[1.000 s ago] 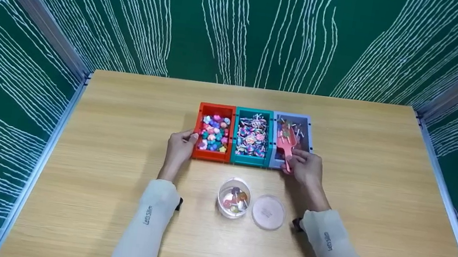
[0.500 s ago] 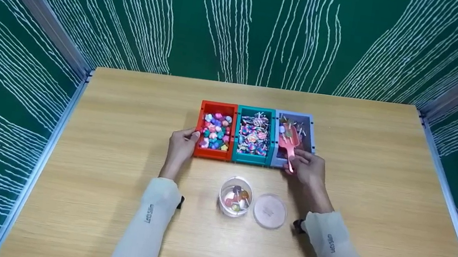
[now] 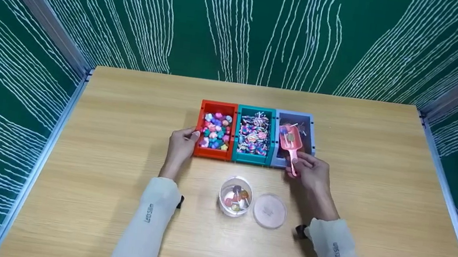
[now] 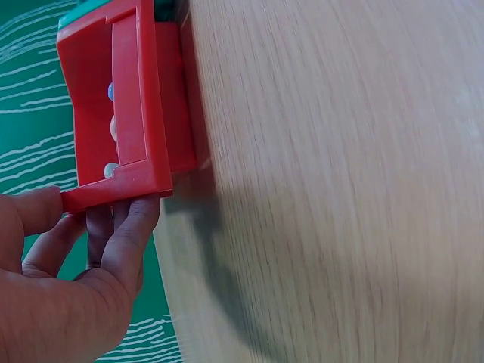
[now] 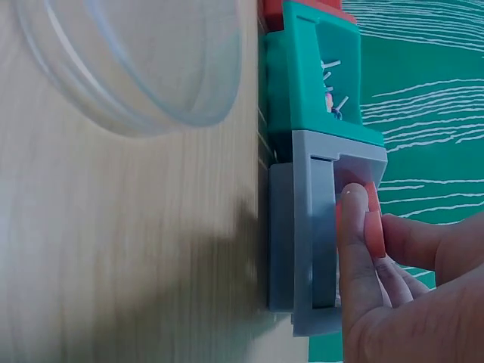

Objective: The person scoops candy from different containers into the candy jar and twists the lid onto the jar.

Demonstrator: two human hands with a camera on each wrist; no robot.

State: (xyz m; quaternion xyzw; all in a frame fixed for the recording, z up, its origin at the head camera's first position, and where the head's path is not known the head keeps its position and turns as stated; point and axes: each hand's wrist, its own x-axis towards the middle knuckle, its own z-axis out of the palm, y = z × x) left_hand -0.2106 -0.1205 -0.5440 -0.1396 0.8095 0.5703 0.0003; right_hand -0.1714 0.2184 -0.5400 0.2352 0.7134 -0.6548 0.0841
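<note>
My left hand grips the side rim of a red bin, thumb over the edge and fingers outside below, as the left wrist view shows. My right hand pinches the handle of a pink scoop. The scoop is over the grey-lilac bin, with a few lollipops in its bowl. In the right wrist view its handle sits between thumb and forefinger. Several lollipops lie in that bin, partly hidden by the scoop. A clear round jar near me holds several lollipops.
A teal bin full of small striped, white-stemmed pieces joins the other two bins in a row. The red bin holds colourful bead-like pieces. A round lid lies right of the jar on the wooden table.
My right hand has shifted slightly right and towards me with the scoop, whose bowl now lies flatter above the lollipops. The left hand stays on the red bin.
</note>
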